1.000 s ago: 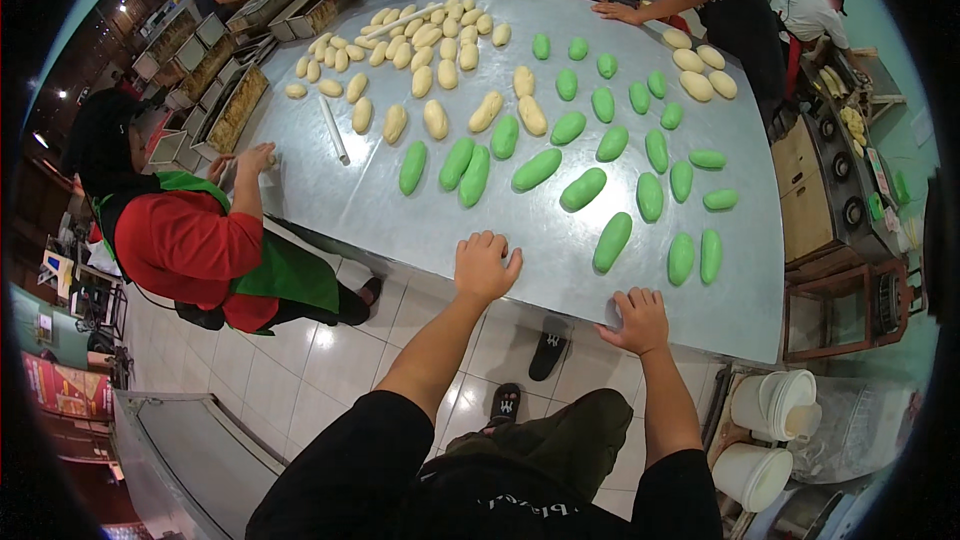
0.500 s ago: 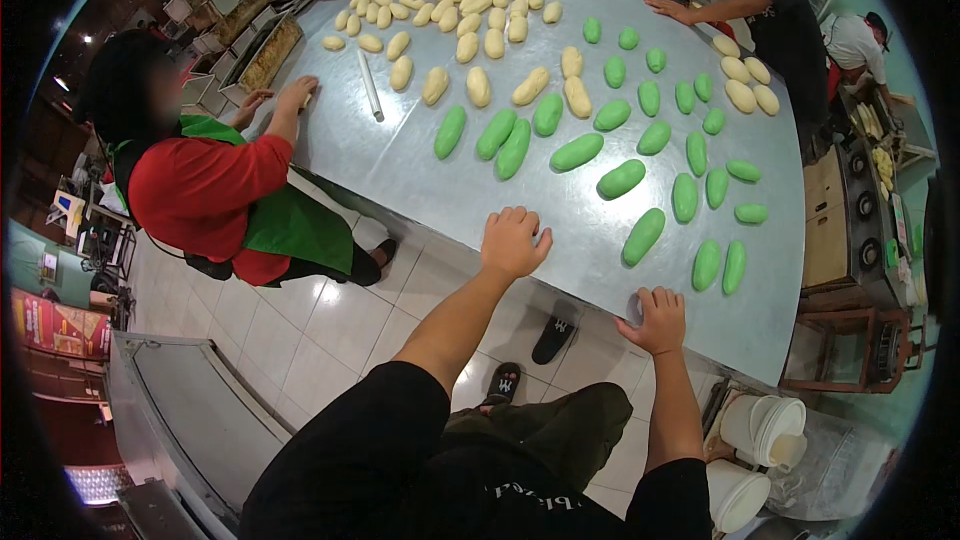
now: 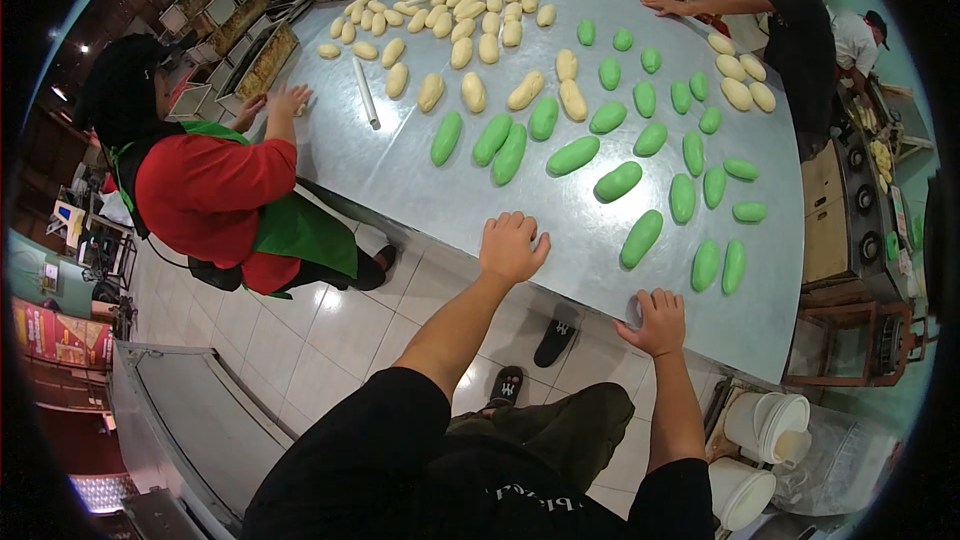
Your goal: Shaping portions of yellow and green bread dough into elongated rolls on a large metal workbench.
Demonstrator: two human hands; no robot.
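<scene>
My left hand (image 3: 513, 247) rests palm down on the near edge of a metal table (image 3: 420, 180), thumb apart and holding nothing. Farther right along the same edge lies my right hand (image 3: 659, 321), also open, with its fingers spread on the metal. Several green dough pieces (image 3: 641, 238), smooth and oblong, are scattered over the right half of the table. Nearest my right hand is a green pair, one of them a long dough piece (image 3: 705, 266). Cream-coloured dough pieces (image 3: 473, 92) crowd the far left part. Neither hand touches any dough.
At the left stands a person in a red top and green apron (image 3: 215, 180). A pale rolling pin (image 3: 366, 93) lies near them. Another person in black (image 3: 795, 35) leans at the far right. White buckets (image 3: 766, 424) stand below the right corner; baking tins (image 3: 262, 60) are stacked far left.
The person in red has raised a hand slightly off the table edge. At the far side, another person's hands have come into view. My own hands stay where they were.
</scene>
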